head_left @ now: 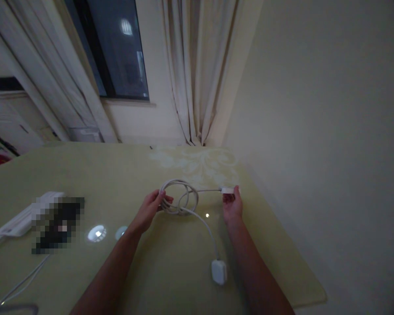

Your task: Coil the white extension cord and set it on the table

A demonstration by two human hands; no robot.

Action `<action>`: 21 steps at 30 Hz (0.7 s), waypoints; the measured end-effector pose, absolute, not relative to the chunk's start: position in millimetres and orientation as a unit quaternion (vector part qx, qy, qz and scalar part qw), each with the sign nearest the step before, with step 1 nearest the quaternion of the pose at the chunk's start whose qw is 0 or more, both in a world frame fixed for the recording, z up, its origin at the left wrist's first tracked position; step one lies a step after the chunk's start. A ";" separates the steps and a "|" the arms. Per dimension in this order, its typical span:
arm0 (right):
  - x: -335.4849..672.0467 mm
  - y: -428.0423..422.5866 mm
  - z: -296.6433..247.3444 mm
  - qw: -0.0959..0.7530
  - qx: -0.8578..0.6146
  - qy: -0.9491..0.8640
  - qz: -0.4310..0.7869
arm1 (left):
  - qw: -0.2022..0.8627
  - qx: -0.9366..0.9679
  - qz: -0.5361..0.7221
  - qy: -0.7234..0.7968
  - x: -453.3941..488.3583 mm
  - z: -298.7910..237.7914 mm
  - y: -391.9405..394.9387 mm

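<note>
My left hand is closed on one side of a coiled white cable, its loops held up above the table. From the coil one end runs straight to the right, to a small white connector. My right hand pinches that connector between thumb and fingers. The cable's other end curves down to a white rounded block between my forearms; whether it hangs or rests on the table I cannot tell.
The pale green table carries a white elongated item and a pixelated dark object at left, with another thin cable nearby. A wall borders the right; curtains and a window stand behind.
</note>
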State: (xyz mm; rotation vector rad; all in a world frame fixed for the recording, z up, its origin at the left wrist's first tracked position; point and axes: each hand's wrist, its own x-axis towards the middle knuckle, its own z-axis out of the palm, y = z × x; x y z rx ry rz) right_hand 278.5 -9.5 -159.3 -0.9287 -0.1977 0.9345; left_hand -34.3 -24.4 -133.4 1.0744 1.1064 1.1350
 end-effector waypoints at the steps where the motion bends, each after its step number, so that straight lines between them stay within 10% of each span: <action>1: 276.9 -9.0 -160.8 0.781 -0.437 -0.094 0.437 | 0.574 0.434 0.497 0.484 -33.3 -135.2 -22.7; 21: 241.5 -15.8 -158.3 0.694 -0.482 -0.165 0.509 | 0.505 0.006 0.765 0.400 -48.3 -138.6 2.4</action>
